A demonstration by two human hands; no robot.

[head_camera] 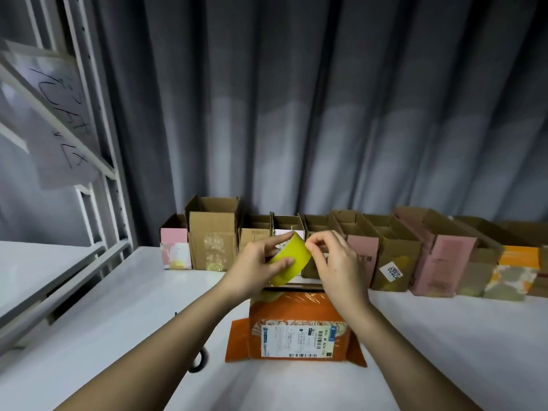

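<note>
one yellow tape roll, gripped by left hand, right hand fingers pinching its edge

Left hand curled, gripping; right hand pinching (thumb against forefinger).

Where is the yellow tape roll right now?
Head view, centre: the left hand grips the yellow tape roll while the right hand pinches its edge, above the orange box.

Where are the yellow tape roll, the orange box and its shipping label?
yellow tape roll [292, 256]: head view, on its outer yellow band.
orange box [299, 307]: head view, on its top face above the label.
shipping label [296, 339]: head view, on its white middle.
</note>
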